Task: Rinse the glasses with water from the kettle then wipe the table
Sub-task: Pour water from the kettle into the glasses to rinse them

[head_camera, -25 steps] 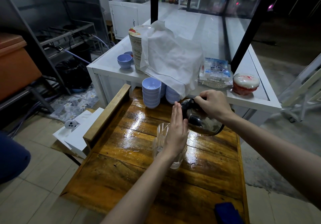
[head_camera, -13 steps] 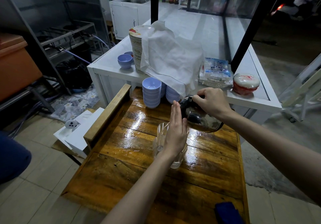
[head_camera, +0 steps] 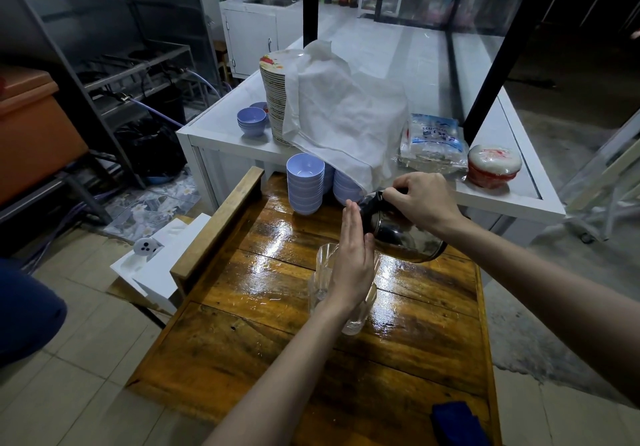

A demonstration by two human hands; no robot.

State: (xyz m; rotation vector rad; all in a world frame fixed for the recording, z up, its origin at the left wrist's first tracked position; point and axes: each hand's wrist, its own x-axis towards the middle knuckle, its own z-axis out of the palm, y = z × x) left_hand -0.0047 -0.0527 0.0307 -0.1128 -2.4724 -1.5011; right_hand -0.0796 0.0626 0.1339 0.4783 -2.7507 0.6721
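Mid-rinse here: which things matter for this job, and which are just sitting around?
Job: kettle, in right hand; glasses, touched by left hand; wooden table; blue cloth, probably for wiping.
Idle: stacked blue bowls; plate stack; white cloth; plastic packet; red-and-white tub.

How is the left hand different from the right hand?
The left hand has straight fingers laid flat against the glass; the right hand has curled fingers gripping the kettle by its handle. The left hand is nearer the camera; the right hand is farther back, by the white counter. Both are bare and above the shiny wooden table.
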